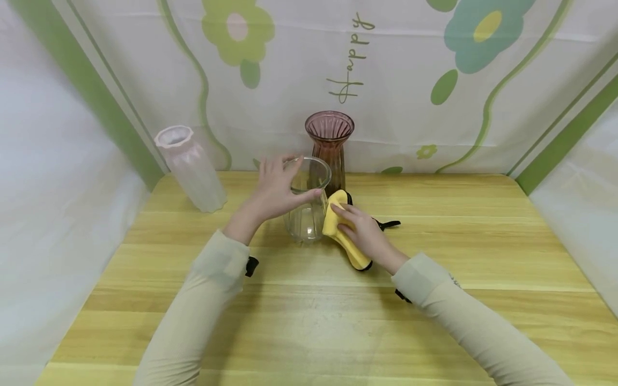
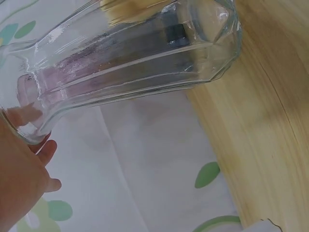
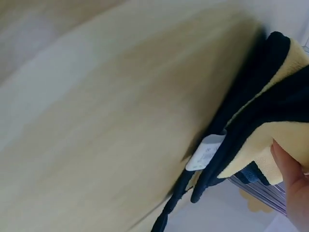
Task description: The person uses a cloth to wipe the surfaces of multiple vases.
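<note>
In the head view a clear glass vase [image 1: 305,222] stands mid-table. My left hand [image 1: 276,190] grips it round the top, thumb across the near side of the rim; the left wrist view has the ribbed glass vase [image 2: 135,63] with fingers [image 2: 47,153] curled at its neck. My right hand [image 1: 363,231] pinches a folded yellow cloth [image 1: 338,228] with dark edging, held close at the right side of the clear vase. In the right wrist view the cloth [image 3: 256,150] shows its black trim and a white label [image 3: 206,152].
Behind the clear vase stands a purple-brown fluted vase [image 1: 330,136], partly hidden by it. A frosted white-pink vase [image 1: 193,171] is at the back left. The wooden table [image 1: 463,236] ends at a printed cloth backdrop [image 1: 386,107].
</note>
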